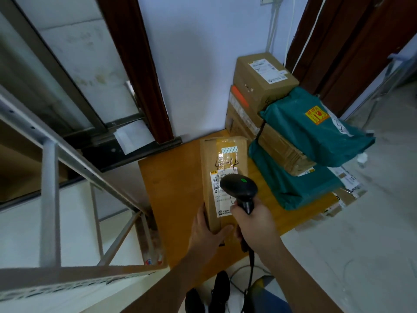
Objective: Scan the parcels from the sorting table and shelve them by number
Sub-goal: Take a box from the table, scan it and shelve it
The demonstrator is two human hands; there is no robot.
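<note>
The scanner (239, 188) covers the middle of the label (223, 193) on the long box (223, 177), and its print is too small to read. The right hand (252, 222) hides the scanner's handle. The left hand (208, 231) covers the box's near end. Stacked parcels (293, 141) hide the desk's (176, 184) far right part. The metal rack (49, 199) runs off the left edge, blurred at the bottom.

Bare forearms without sleeves, blue trousers (268, 299) with a yellowish smudge, black shoes (220, 288) below.
</note>
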